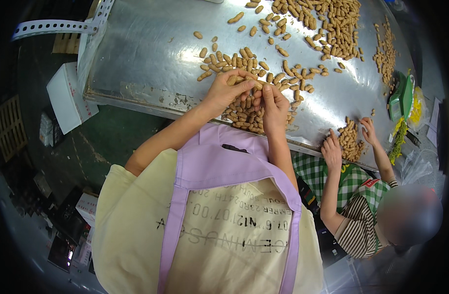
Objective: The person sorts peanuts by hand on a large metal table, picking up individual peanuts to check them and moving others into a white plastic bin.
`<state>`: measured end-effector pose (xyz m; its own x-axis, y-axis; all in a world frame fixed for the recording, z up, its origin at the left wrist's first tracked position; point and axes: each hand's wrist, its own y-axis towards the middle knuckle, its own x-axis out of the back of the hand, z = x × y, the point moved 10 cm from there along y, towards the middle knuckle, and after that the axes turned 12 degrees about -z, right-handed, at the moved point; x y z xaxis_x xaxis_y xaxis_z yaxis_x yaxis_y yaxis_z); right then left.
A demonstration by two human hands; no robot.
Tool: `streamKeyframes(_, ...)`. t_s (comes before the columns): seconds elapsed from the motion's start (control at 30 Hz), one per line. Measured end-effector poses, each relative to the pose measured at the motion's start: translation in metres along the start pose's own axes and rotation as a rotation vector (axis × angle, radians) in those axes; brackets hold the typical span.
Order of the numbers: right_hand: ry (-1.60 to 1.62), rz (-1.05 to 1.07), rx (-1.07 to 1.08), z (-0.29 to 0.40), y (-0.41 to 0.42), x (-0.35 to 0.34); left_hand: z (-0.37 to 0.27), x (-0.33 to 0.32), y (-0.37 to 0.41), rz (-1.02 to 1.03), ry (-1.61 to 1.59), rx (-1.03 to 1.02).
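Both of my hands meet over the loose unshelled peanuts [246, 117] near the front edge of a metal table [147, 47]. Between thumb and fingers, my left hand [228, 88] holds unshelled peanuts [234, 79]. The fingertips of my right hand [274, 106] pinch the end of a peanut [258, 85] that also touches my left fingertips. Under and behind my hands, more peanuts lie scattered on the metal. Partly covered by my fingers, the exact number of peanuts held cannot be told.
A large peanut heap [338, 29] lies at the back right, another [386, 55] at the far right. A co-worker's hands [332, 150] are beside a small peanut pile [349, 141]. A green scale [401, 97] stands near the right edge. A white box [68, 97] is on the left.
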<state>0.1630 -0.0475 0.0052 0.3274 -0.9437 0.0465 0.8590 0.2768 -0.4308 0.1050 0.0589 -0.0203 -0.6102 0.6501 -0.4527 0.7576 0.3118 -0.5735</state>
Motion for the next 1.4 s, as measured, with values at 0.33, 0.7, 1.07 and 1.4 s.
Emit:
streamKeyframes(0.33,-0.09,-0.021,-0.075,-0.019,0.011,0.015,-0.009,-0.003,-0.005,0.108,-0.214,-0.056)
streamKeyframes(0.7,-0.873,-0.096,0.422,0.039,0.044,0.01,-0.021,0.007,0.0,0.119,-0.222,-0.038)
streamKeyframes(1.07,-0.956,-0.055,0.38,0.023,0.071,-0.001,-0.013,0.014,-0.001,0.047,0.046,-0.083)
streamKeyframes(1.4,-0.354,0.045,0.046,-0.004,0.062,0.009,-0.014,0.008,0.002,0.073,0.486,-0.244)
